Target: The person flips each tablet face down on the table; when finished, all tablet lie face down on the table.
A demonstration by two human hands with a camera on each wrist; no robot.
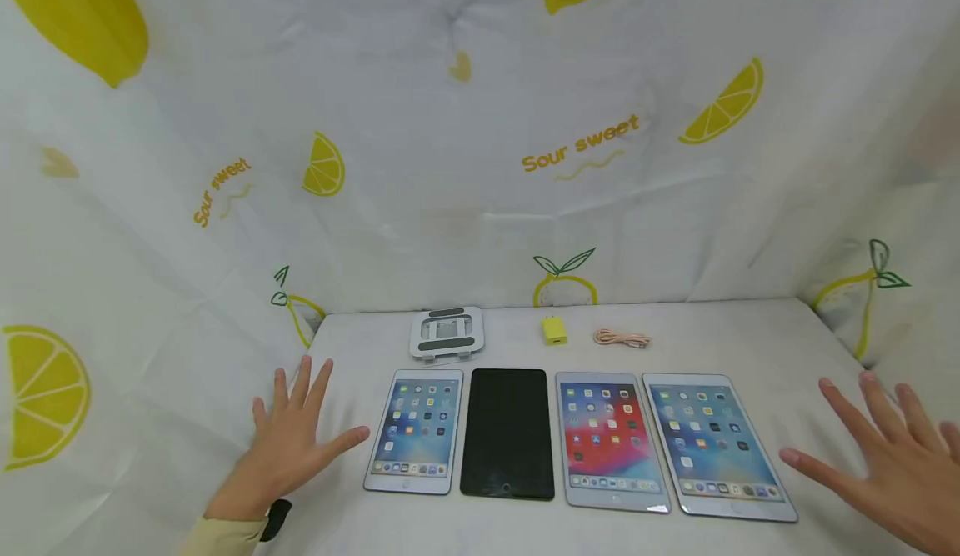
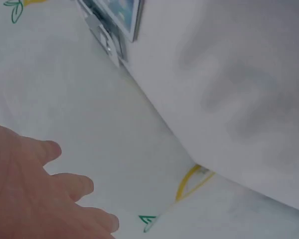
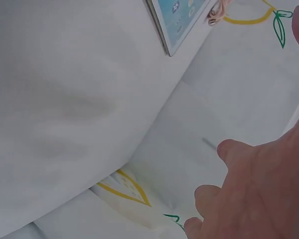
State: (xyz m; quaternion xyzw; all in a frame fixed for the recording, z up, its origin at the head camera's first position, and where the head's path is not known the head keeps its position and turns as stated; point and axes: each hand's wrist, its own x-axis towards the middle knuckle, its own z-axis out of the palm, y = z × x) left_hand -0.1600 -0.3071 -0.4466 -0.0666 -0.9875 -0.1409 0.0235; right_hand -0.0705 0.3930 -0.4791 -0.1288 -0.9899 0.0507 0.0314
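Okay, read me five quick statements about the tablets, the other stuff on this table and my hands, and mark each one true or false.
1. The left hand and the right hand both have their fingers spread and hold nothing. True.
2. The yellow charger plug lies between the folded stand and the coiled pink cable. True.
3. All four tablets show app icons. False: the black tablet has a dark screen.
4. The leftmost tablet has the red-and-blue wallpaper. False: the tablet with that wallpaper is third from the left.
5. The rightmost tablet is the one nearest the right hand. True.
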